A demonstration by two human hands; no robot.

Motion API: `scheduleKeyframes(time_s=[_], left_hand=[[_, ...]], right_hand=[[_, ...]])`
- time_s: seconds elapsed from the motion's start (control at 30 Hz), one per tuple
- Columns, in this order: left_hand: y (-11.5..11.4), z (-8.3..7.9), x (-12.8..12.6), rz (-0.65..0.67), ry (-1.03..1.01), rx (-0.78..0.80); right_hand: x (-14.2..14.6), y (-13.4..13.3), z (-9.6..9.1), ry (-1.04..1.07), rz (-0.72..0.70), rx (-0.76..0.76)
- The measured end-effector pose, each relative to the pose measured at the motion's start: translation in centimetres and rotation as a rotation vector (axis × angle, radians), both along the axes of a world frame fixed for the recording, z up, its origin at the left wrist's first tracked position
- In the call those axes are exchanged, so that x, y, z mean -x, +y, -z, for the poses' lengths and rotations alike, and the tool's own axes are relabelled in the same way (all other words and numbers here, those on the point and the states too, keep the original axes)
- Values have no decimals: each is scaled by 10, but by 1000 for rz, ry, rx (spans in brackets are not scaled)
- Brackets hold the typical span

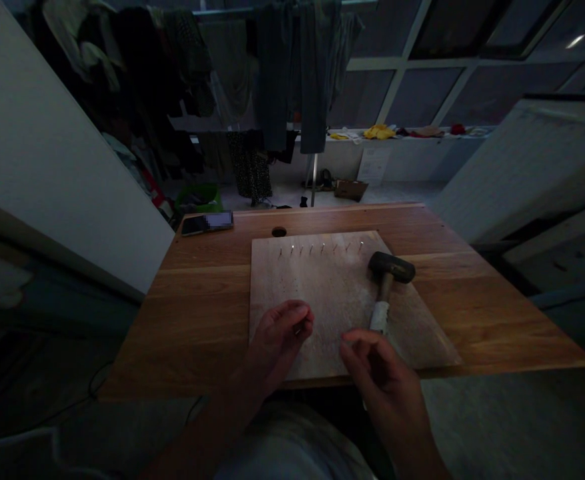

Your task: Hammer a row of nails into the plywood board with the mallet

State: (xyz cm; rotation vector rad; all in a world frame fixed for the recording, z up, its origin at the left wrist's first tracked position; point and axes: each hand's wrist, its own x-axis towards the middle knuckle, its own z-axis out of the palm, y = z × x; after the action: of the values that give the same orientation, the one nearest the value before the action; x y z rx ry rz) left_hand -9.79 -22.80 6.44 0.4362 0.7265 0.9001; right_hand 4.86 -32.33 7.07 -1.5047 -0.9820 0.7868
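A pale wooden board point(322, 287) lies on the table, with several thin nails point(322, 247) standing in a row along its far edge. Small dark marks dot the board's left part. On the right side of the board rests a hammer point(391, 267), its dark head pointing away and its handle wrapped in white. My left hand point(282, 337) is over the near left part of the board, thumb and fingertips pinched together. Closer to the near edge, below the hammer's handle, my right hand point(385, 380) also makes a pinch. Whatever lies between either hand's fingertips is too small and dim to name.
The wooden table point(197, 313) has a round hole point(279, 232) behind the board. A phone point(207, 223) lies at its far left corner. Beyond hang clothes point(272, 73) on a rack, with a green basket point(200, 197) on the floor. White panels flank both sides.
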Motion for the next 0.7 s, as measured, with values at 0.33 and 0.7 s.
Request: scheduleKeyframes(time_s=[0.33,0.7], left_hand=[[-7,-13,0,38,-17,-4],[-6,-1,-5,-27,-92,105]], right_hand=[[4,33,-15,-147,-123,-64],[-1,32,5,-134,-101,-77]])
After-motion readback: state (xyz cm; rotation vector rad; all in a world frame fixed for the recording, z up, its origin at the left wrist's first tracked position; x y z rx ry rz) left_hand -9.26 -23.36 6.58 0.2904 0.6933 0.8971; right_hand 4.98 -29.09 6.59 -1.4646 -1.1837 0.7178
